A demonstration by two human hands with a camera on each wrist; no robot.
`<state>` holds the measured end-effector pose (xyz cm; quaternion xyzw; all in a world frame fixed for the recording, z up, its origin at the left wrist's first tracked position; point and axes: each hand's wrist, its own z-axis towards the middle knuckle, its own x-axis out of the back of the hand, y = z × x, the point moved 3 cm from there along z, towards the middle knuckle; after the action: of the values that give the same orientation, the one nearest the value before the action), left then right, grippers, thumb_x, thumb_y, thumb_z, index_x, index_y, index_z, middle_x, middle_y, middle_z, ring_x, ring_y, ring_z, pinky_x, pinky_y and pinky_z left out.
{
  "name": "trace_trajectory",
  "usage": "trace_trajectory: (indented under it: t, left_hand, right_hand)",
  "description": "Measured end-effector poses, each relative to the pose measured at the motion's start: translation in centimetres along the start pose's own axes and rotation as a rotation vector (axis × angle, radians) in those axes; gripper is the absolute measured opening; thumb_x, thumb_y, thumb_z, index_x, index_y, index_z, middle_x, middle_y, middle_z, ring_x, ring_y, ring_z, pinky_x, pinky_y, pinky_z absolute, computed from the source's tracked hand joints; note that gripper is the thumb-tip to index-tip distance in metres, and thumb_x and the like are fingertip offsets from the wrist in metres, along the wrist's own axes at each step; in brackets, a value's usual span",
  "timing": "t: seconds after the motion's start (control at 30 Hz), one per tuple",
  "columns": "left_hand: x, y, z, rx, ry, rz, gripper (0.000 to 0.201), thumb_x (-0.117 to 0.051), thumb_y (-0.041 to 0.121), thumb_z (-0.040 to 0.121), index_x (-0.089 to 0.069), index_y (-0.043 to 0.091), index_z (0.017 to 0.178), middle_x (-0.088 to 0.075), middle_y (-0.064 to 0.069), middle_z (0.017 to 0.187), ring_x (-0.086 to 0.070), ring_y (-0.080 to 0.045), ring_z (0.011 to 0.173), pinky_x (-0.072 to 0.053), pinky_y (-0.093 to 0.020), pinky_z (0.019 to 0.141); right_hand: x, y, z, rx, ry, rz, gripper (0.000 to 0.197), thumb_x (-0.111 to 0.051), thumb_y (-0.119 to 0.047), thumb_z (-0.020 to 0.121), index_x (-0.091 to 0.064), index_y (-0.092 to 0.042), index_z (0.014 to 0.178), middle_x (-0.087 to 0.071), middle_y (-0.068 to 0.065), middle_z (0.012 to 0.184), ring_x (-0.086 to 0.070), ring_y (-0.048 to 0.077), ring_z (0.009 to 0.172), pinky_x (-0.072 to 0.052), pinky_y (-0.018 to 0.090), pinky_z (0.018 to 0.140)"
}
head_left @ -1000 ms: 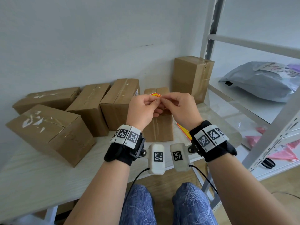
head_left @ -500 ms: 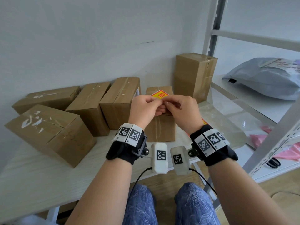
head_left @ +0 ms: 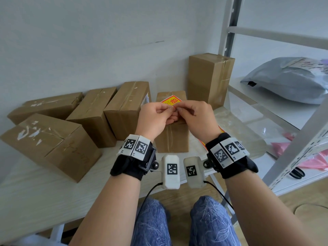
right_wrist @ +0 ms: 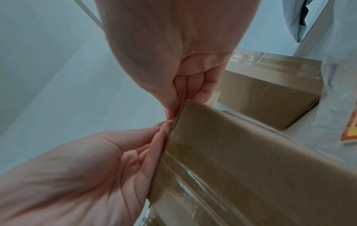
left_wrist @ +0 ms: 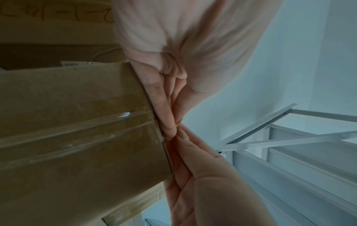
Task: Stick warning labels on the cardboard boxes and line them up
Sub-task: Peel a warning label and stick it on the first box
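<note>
Both hands hold a red and yellow warning label [head_left: 171,101] by its lower edge, above a small cardboard box [head_left: 173,139] standing at the table's middle. My left hand [head_left: 168,110] pinches the label from the left and my right hand [head_left: 181,109] pinches it from the right, fingertips almost touching. The left wrist view shows my left hand [left_wrist: 179,137] meeting the other hand's fingertips beside the box [left_wrist: 77,137]. The right wrist view shows my right hand [right_wrist: 164,130] at the box's [right_wrist: 251,168] top edge. The fingers hide most of the label.
Several taped cardboard boxes [head_left: 127,107] stand along the wall to the left, one [head_left: 48,144] nearer me, and a tall box [head_left: 209,79] at the back right. A label sheet [right_wrist: 353,130] lies right of the box. A metal shelf [head_left: 301,139] holds a grey mailer bag [head_left: 291,79].
More of the label now shows above my fingertips than a second ago. Both hands stay close together over the small box, pinching the label.
</note>
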<state>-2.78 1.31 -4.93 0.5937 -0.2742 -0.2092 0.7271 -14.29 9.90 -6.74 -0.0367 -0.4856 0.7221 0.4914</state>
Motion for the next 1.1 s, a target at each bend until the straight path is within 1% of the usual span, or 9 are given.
trace_trajectory:
  t: [0.13, 0.43, 0.53, 0.63, 0.8, 0.87, 0.93, 1.03, 1.1]
  left_hand:
    - [0.1, 0.0, -0.1, -0.01, -0.003, 0.001, 0.016, -0.061, 0.004, 0.096, -0.069, 0.012, 0.084, -0.071, -0.004, 0.072, -0.07, -0.004, 0.061, -0.057, -0.015, 0.064]
    - [0.0, -0.1, -0.2, -0.007, 0.022, -0.028, 0.017, -0.061, 0.001, 0.095, -0.07, 0.011, 0.085, -0.071, -0.002, 0.069, -0.069, -0.003, 0.06, -0.055, -0.013, 0.062]
    - [0.0, -0.2, -0.2, -0.018, 0.015, -0.023, 0.017, -0.062, 0.001, 0.094, -0.071, 0.013, 0.085, -0.072, -0.002, 0.069, -0.07, -0.004, 0.061, -0.055, -0.013, 0.063]
    - [0.1, -0.1, -0.3, -0.024, 0.006, -0.02, 0.012, -0.064, 0.003, 0.093, -0.072, 0.01, 0.087, -0.072, -0.004, 0.072, -0.07, -0.005, 0.063, -0.055, -0.014, 0.063]
    - [0.2, 0.1, -0.6, -0.024, 0.02, -0.043, 0.015, -0.062, 0.0, 0.093, -0.072, 0.009, 0.086, -0.072, -0.006, 0.074, -0.068, -0.004, 0.061, -0.055, -0.014, 0.065]
    - [0.5, 0.2, -0.7, 0.016, 0.038, -0.088, 0.012, -0.061, 0.0, 0.093, -0.071, 0.005, 0.088, -0.072, -0.007, 0.073, -0.069, -0.006, 0.061, -0.057, -0.015, 0.065]
    - [1.2, 0.3, -0.9, 0.073, 0.059, -0.166, 0.014, -0.06, 0.001, 0.095, -0.07, 0.006, 0.086, -0.072, -0.006, 0.072, -0.07, -0.011, 0.063, -0.058, -0.018, 0.064]
    - [2.0, 0.6, -1.2, 0.108, 0.106, -0.255, 0.018, -0.055, 0.004, 0.097, -0.065, 0.008, 0.083, -0.066, -0.005, 0.07, -0.067, -0.015, 0.06, -0.058, -0.021, 0.057]
    - [2.5, 0.8, -1.4, 0.102, 0.142, -0.256, 0.019, -0.052, 0.005, 0.098, -0.063, 0.009, 0.082, -0.062, -0.004, 0.069, -0.063, -0.014, 0.055, -0.055, -0.021, 0.053]
  right_hand:
    - [0.0, -0.3, -0.2, 0.002, 0.003, 0.001, 0.02, -0.061, -0.015, 0.093, -0.078, -0.023, 0.1, -0.076, -0.006, 0.086, -0.068, 0.01, 0.082, -0.056, 0.038, 0.079]
    - [0.0, -0.6, -0.2, -0.002, 0.013, 0.011, 0.016, -0.063, -0.025, 0.092, -0.079, -0.026, 0.094, -0.075, -0.008, 0.08, -0.068, 0.01, 0.079, -0.056, 0.04, 0.075]
    - [0.0, -0.5, -0.1, -0.008, 0.027, 0.011, 0.015, -0.063, -0.024, 0.092, -0.078, -0.025, 0.092, -0.075, -0.007, 0.079, -0.068, 0.011, 0.078, -0.056, 0.041, 0.075]
    - [-0.1, -0.4, -0.1, -0.02, 0.046, -0.004, 0.016, -0.061, -0.023, 0.092, -0.078, -0.025, 0.092, -0.074, -0.007, 0.079, -0.068, 0.013, 0.079, -0.055, 0.041, 0.076]
    - [-0.3, -0.4, 0.6, -0.08, 0.082, 0.005, 0.018, -0.057, -0.018, 0.095, -0.073, -0.018, 0.087, -0.069, -0.006, 0.073, -0.06, 0.012, 0.071, -0.049, 0.032, 0.07]
    - [-0.2, -0.3, 1.0, -0.114, 0.126, 0.074, 0.018, -0.055, -0.015, 0.095, -0.07, -0.016, 0.085, -0.067, -0.004, 0.072, -0.061, 0.016, 0.071, -0.054, 0.038, 0.071]
    - [0.2, -0.2, 1.3, -0.151, 0.182, 0.148, 0.019, -0.053, -0.016, 0.097, -0.067, -0.017, 0.085, -0.067, 0.0, 0.074, -0.065, 0.024, 0.073, -0.058, 0.045, 0.072]
    - [1.3, 0.2, 1.7, -0.216, 0.286, 0.178, 0.022, -0.049, -0.019, 0.099, -0.063, -0.024, 0.083, -0.062, -0.001, 0.069, -0.058, 0.02, 0.064, -0.051, 0.04, 0.064]
    - [2.1, 0.1, 1.8, -0.255, 0.335, 0.253, 0.024, -0.047, -0.019, 0.101, -0.06, -0.026, 0.082, -0.056, -0.001, 0.063, -0.052, 0.015, 0.053, -0.043, 0.031, 0.054]
